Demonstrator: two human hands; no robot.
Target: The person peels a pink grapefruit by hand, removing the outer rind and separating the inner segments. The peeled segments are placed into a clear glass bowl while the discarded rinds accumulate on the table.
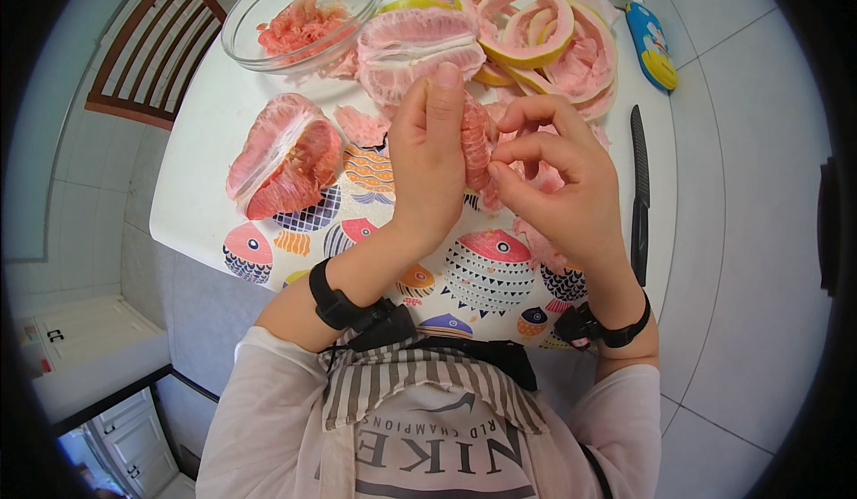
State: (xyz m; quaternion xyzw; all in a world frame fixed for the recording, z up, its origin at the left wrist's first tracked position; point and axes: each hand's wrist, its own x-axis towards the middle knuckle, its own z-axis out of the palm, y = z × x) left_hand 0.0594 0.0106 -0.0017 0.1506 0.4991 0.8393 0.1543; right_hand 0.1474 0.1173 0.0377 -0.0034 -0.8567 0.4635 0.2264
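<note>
My left hand (432,144), thumb up, grips a pink pomelo segment (476,141) over the fish-patterned mat (492,275). The thumb and index fingertips of my right hand (559,171) touch the segment's right side. A large peeled pomelo piece (418,47) lies just beyond my left hand. Another pomelo piece (284,157), partly opened to the red flesh, rests to the left. At the back left, a clear glass bowl (234,47) holds loose pomelo flesh (304,27). Bits of pink membrane (361,125) lie around and partly beneath my hands.
Pomelo rind rings (529,27) are heaped at the back right. A black-handled knife (640,198) lies along the table's right edge, below a blue and yellow case (651,47). A wooden chair (157,44) stands beyond the table's left side.
</note>
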